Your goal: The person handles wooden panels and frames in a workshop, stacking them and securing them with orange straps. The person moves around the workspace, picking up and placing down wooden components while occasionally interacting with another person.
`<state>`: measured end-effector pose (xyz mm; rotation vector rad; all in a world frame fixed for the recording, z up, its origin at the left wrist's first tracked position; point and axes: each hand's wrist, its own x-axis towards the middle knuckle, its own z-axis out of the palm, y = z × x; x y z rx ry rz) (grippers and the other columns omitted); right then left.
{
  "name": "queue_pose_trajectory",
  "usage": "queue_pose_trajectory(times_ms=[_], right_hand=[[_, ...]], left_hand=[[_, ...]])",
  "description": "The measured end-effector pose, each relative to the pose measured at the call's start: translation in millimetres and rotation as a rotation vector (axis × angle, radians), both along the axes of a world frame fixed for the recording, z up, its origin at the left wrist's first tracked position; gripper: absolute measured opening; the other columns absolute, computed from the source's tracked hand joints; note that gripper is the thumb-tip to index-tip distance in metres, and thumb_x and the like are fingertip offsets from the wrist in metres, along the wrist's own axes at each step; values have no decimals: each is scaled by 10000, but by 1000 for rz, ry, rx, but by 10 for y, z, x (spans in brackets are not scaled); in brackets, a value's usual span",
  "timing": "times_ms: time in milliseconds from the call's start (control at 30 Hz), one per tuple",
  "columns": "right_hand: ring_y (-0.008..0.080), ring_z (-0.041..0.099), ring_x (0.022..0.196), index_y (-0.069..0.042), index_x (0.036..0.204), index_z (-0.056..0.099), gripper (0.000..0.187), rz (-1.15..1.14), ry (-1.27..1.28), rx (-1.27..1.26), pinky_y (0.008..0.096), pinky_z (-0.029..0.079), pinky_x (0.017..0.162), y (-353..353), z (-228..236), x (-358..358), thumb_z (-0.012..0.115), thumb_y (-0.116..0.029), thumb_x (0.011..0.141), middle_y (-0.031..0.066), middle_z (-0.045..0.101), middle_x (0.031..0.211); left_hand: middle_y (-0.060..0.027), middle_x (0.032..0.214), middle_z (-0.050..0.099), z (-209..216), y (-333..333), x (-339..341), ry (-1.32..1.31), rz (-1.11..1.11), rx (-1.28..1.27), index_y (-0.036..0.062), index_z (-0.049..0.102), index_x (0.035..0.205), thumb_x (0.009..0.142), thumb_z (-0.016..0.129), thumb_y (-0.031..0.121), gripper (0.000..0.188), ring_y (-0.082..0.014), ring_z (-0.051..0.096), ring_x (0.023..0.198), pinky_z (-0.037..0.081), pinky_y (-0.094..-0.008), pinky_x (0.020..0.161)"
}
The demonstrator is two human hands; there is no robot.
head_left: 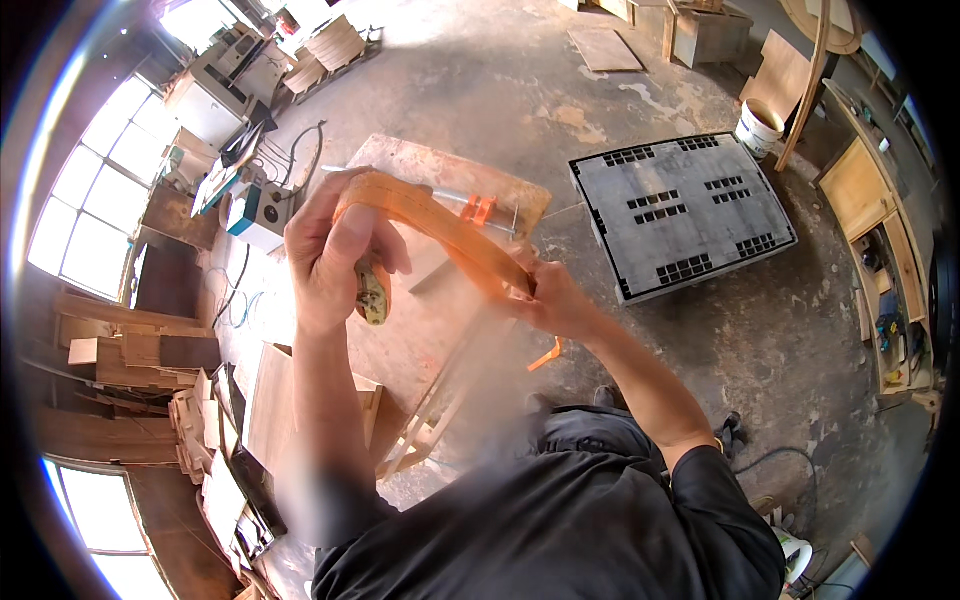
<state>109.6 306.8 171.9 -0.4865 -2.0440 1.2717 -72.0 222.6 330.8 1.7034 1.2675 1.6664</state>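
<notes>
An orange ratchet strap [425, 215] stretches between my two hands above a worn work table [400, 155]. My left hand [335, 245] is closed around one end, with the strap looped over its fingers. Below those fingers hangs the strap's yellowish metal ratchet buckle [373, 292]. The strap's other side is gripped by my right hand [550, 297], whose fingers are closed on it. Behind the strap, a bar clamp [480, 209] with an orange jaw lies on the table. A loose orange strap end [546, 354] shows below my right hand.
A grey plastic pallet [690, 215] lies on the floor to the right, with a white bucket [760, 127] at its far corner. Stacked wood offcuts [140, 350] fill the left side. A wooden cabinet [865, 190] stands at the far right. Cables trail across the floor.
</notes>
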Motion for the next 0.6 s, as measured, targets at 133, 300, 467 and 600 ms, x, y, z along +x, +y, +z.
queue_pose_trajectory(times_ms=[133,300,467,600], right_hand=[[85,466,726,-42,884,626,216,-11,12,90,240,394,618,0,-135,-154,739,-119,717,-22,509,795],[90,459,892,-24,751,597,182,104,86,-41,257,399,693,50,-453,-266,695,-176,778,-2,535,896],[58,450,634,-41,712,567,301,205,257,-498,209,349,539,-4,-593,-62,615,-299,859,27,567,757],[27,333,434,-55,684,538,390,372,496,-739,195,241,411,-43,-533,146,547,-380,900,60,569,620]], left_hand=[[-205,866,657,103,32,28,-9,80,32,-95,512,1080,907,487,229,368,-107,544,484,436,-219,449],[-241,931,636,232,12,-87,1,258,92,-50,533,1043,937,398,338,424,-133,539,486,408,-226,401],[-206,941,644,366,-79,-436,-225,217,189,-14,556,1003,934,421,361,405,-131,575,581,444,-232,453],[-194,954,644,282,-3,-663,-455,313,218,20,554,1009,929,410,401,416,-215,624,747,512,-325,647]])
